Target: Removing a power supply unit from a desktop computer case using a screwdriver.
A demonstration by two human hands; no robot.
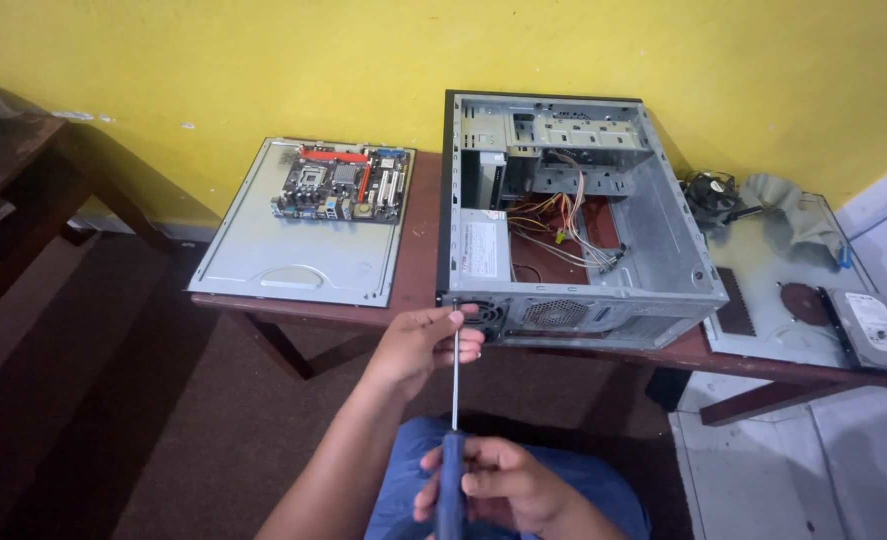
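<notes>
Left hand (419, 345) pinches the screwdriver (455, 400) shaft right by the tip, at the rear left corner of the open computer case (574, 215) on the worktop (419, 230). Right hand (504, 485) wraps the blue handle below. Shaft runs straight up toward the case.

open computer case (604, 250) lies on the table (304, 312); motherboard (342, 184) on a side panel (294, 255) to its left.

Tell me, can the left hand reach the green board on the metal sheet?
Probably yes. The left hand rests at the computer case corner, steadying the screwdriver. The green board lies uncovered just beyond, with nothing between.
</notes>
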